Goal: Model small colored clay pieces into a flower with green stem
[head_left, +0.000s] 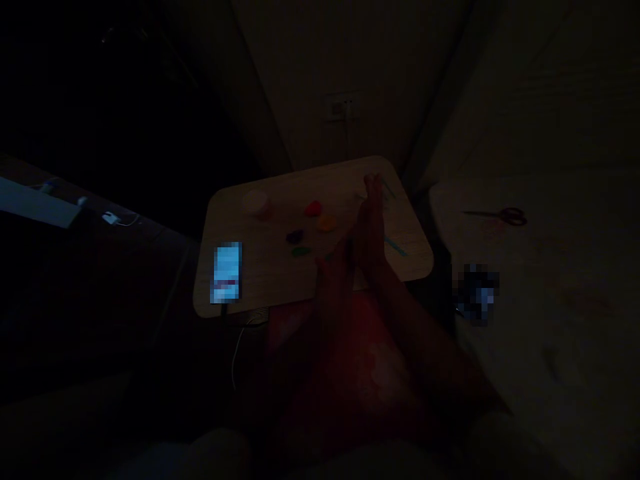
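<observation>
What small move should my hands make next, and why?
I'd probably ease the right hand slightly away from the left hand: they are close together over the table, and the dim picture hides whether anything lies between them. A small gap might show that, without reaching the red lump.

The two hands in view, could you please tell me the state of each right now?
Left hand: beside the right; too dark to tell open or closed.
Right hand: open, fingers extended; too dark to tell if it presses anything.

Red lump [313,209], orange lump [327,223], dark lump [295,237], green lump [301,252], loosely grouped on the tabletop [270,273]
</observation>
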`<state>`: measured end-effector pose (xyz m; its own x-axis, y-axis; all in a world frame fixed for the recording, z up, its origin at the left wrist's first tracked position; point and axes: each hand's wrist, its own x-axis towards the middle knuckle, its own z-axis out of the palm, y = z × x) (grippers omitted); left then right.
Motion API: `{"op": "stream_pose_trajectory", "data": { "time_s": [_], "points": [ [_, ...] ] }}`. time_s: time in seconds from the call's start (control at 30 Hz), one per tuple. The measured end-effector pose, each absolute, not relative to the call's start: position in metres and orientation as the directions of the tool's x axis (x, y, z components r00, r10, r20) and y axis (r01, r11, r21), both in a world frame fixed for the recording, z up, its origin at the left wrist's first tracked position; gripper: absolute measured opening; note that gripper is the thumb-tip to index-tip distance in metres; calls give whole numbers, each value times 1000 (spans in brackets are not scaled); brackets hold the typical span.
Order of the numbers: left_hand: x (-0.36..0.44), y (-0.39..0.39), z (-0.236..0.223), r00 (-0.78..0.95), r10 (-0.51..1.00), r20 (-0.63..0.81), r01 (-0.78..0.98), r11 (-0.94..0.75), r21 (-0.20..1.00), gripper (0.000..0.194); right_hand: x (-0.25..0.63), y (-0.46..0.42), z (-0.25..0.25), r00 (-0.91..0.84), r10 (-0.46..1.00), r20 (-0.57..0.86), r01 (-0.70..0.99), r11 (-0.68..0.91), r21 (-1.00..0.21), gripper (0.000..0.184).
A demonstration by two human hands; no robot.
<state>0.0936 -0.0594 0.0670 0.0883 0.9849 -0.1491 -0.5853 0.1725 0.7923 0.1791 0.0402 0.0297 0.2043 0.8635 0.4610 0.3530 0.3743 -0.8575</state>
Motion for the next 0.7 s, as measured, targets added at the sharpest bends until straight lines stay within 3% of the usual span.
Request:
{"op": "stream_pose_trajectory", "data": {
  "time_s": [0.07, 0.2, 0.4, 0.53, 0.7],
  "points": [
    [97, -56, 61, 70, 991, -118, -621, 135, 772, 48, 184, 44, 21, 224, 862, 454, 346, 365, -864, 73],
    [97, -48, 49, -6, 982, -186, -620, 142, 771, 29, 183, 40, 14, 268, 844, 465, 343, 367, -865, 70],
    [86, -34, 46, -2, 986, -166, -667, 123, 735, 23, 186, 14, 32, 435, 839, 327, 74, 329, -941, 61],
    [78, -25, 44, -63, 985, -163, -685, 76, 724, 17, 193, -10, 41, 310, 910, 276, 84, 263, -961, 46],
    [74, -25, 42, 16, 984, -175, -667, 141, 732, 20, 195, -32, 38, 57, 970, 235, 80, 230, -970, 33]
  ]
}}
